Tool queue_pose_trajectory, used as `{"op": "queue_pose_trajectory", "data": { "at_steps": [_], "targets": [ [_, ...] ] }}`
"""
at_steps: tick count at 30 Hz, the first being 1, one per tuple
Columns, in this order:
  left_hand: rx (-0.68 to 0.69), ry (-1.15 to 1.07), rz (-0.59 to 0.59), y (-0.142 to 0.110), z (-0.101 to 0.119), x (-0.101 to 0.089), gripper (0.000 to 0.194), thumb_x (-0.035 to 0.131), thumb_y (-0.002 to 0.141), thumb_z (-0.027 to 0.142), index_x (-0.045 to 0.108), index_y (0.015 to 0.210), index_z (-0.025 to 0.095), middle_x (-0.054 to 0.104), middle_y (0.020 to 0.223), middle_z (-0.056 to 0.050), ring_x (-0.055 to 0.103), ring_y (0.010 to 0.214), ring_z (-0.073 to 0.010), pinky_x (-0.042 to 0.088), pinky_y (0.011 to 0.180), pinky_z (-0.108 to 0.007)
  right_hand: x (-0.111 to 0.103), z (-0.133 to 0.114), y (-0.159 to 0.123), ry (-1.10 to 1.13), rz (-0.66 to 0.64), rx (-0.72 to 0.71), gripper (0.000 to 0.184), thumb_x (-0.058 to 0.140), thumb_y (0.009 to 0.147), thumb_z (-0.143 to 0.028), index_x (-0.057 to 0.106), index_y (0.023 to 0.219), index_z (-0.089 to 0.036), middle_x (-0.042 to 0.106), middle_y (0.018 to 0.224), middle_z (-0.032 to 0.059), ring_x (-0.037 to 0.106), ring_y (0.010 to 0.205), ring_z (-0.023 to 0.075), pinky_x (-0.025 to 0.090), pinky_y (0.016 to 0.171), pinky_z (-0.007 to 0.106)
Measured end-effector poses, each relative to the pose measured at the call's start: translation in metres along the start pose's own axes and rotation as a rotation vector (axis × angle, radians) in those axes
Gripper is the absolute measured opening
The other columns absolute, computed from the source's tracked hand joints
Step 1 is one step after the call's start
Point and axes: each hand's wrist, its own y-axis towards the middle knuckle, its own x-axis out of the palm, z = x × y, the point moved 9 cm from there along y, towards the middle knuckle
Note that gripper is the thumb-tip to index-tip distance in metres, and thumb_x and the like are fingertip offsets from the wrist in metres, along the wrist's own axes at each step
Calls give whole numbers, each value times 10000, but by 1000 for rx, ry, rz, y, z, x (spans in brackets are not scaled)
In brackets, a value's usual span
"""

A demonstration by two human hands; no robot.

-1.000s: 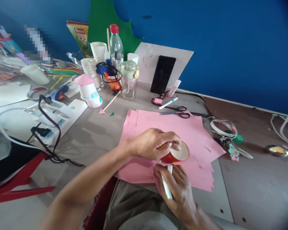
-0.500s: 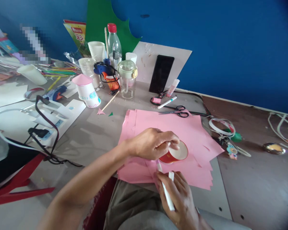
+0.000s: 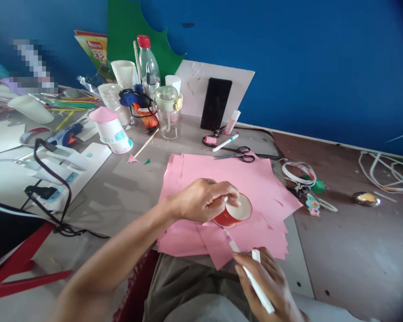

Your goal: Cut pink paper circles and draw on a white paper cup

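Observation:
My left hand (image 3: 212, 200) is closed on the near rim of a red paper cup (image 3: 234, 216) with a white inside. The cup stands on a stack of pink paper sheets (image 3: 191, 241), its lower edge touching the top sheet. In my right hand (image 3: 267, 281) is a white marker (image 3: 255, 284), its purplish tip pointing up and left at the paper just in front of the cup. Between the fingers of that hand a white marker cap (image 3: 256, 255) also sticks up.
Black-handled scissors (image 3: 243, 156) lie on the far edge of the sheets, with another marker (image 3: 225, 142) behind. A phone (image 3: 216, 103) leans on the wall. At left stand a cup with a pink cone top (image 3: 109, 129), a lidded jar (image 3: 169, 114) and a power strip (image 3: 55, 190).
My right hand has drawn back to the lower right, and more of the marker's tip end shows. The view has swung slightly right. My left hand keeps its hold on the cup.

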Motion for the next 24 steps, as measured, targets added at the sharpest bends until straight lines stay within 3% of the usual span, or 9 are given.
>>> {"op": "queue_pose_trajectory", "data": {
  "at_steps": [10, 15, 19, 21, 24],
  "targets": [
    [1, -21, -2, 0, 0, -1, 327, 386, 765, -26, 528, 994, 161, 739, 890, -61, 686, 794, -132, 525, 696, -242, -31, 35, -7, -5, 35, 139, 172, 547, 842, -90, 615, 971, -181, 641, 711, 37, 605, 610, 159, 498, 561, 276],
    [-78, -98, -5, -1, -7, -1, 325, 386, 771, -23, 543, 994, 152, 738, 917, -85, 693, 837, -142, 531, 721, -251, -56, 65, -11, 111, 216, 326, 339, 510, 896, -123, 557, 1227, -183, 672, 881, 64, 648, 760, 170, 518, 656, 286],
    [-163, -291, 27, -1, -15, -2, 251, 422, 804, 12, 550, 985, 129, 742, 887, -110, 698, 824, -158, 534, 705, -257, -56, 74, 19, 238, 219, 326, 312, 494, 920, -156, 562, 1219, -216, 684, 877, 47, 651, 783, 175, 527, 696, 312],
    [-233, -402, 63, -3, -23, -3, 206, 432, 838, 44, 561, 974, 131, 742, 864, -100, 694, 800, -150, 527, 687, -245, -51, 74, 39, 235, 179, 307, 289, 505, 925, -206, 555, 1208, -227, 686, 990, 69, 650, 912, 204, 525, 774, 348],
    [-318, -538, 137, -6, -38, -4, 149, 455, 885, 118, 579, 965, 139, 735, 856, -90, 669, 712, -122, 499, 615, -219, -37, 65, 66, 188, 99, 244, 479, 623, 856, -363, 462, 1282, -217, 625, 1193, 120, 581, 1111, 274, 482, 908, 429]
  ]
}}
